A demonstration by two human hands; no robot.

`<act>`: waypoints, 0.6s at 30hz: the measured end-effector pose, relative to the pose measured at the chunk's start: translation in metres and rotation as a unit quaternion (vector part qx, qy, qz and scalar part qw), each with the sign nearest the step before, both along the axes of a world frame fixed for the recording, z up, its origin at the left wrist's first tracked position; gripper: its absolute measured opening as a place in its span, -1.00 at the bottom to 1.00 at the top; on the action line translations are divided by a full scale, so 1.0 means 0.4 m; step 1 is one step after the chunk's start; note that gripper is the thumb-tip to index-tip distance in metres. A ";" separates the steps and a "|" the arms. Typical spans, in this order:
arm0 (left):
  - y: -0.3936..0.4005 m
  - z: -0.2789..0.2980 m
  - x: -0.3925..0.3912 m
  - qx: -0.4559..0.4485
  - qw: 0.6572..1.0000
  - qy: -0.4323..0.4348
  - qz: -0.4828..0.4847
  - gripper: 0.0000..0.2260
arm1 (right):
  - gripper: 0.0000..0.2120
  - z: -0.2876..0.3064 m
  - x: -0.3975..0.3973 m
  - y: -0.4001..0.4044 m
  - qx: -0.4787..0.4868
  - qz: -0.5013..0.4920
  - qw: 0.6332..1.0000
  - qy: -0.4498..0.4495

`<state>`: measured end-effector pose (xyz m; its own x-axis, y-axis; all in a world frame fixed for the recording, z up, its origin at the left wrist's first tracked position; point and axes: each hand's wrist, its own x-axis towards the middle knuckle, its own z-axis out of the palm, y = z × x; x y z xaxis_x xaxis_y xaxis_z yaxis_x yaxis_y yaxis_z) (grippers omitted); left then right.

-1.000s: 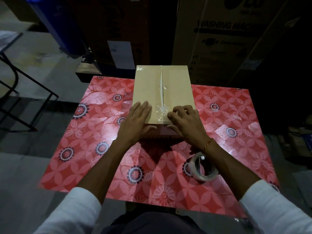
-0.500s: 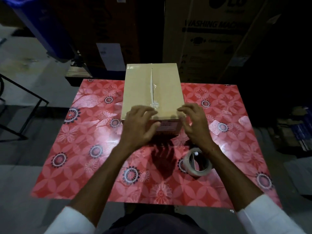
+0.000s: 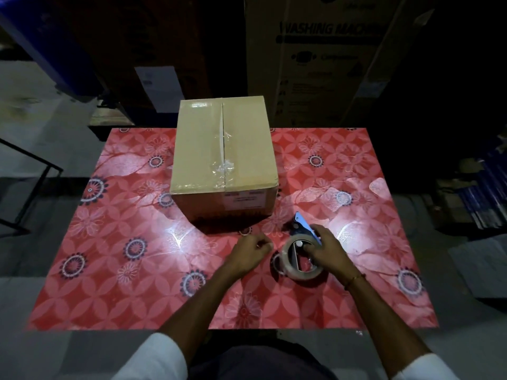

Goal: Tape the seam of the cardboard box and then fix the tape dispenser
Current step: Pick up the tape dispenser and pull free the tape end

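Cardboard, pale brown, makes up the closed box [image 3: 223,149] standing at the far middle of the desk [image 3: 115,256], which wears a glossy red floral cover. Clear tape [image 3: 224,163] runs along the box's centre seam, wrinkled near the front edge, and a white label [image 3: 243,200] sits on the front face.

Nearer the person, just right of the box's front corner, lies the tape dispenser [image 3: 300,250]: a blue body pointing away toward the box, with a roll of clear tape [image 3: 299,271] on its hub.

Both forearms reach forward from white sleeves and converge on it. The right hand [image 3: 326,249] lies over the dispenser's right side, palm down, fingers curled around the frame and roll, gripping it against the desk. The left hand [image 3: 248,249] hovers just left of the roll, knuckles up, with fingertips drawn together toward the thumb in a pinch; whether anything is between them cannot be told. A thin bracelet [image 3: 354,279] circles the right wrist.
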<state>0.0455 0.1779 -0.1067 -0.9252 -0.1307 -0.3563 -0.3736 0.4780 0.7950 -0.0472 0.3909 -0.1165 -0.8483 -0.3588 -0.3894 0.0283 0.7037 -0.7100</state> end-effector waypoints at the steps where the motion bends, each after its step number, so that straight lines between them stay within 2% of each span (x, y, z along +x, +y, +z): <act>1: 0.003 -0.004 -0.007 -0.001 1.000 -0.006 0.006 -0.85 | -0.65 -0.013 0.001 -0.002 0.006 0.010 1.000 0.023; 4: 0.010 -0.010 -0.028 0.010 0.999 -0.009 0.034 -0.89 | -0.75 -0.020 0.002 -0.008 0.018 0.018 0.998 0.064; 6: 0.016 -0.004 -0.039 0.033 0.997 -0.001 0.064 -0.88 | -0.78 -0.013 0.000 -0.002 -0.018 0.022 0.998 0.056; 9: 0.019 0.021 -0.046 0.068 0.991 0.029 0.113 -0.72 | -0.81 0.018 0.014 0.010 -0.152 0.007 0.988 -0.038; 13: 0.020 0.079 -0.047 0.194 0.970 0.048 0.139 -0.48 | -0.76 0.064 0.047 0.022 -0.264 0.002 0.955 -0.132; 15: 0.018 0.104 -0.049 0.244 0.959 0.047 0.140 -0.52 | -0.74 0.087 0.057 0.022 -0.292 0.002 0.944 -0.155; 18: 0.016 0.136 -0.053 0.287 0.946 0.057 0.142 -0.70 | -0.67 0.117 0.062 0.013 -0.325 0.001 0.928 -0.180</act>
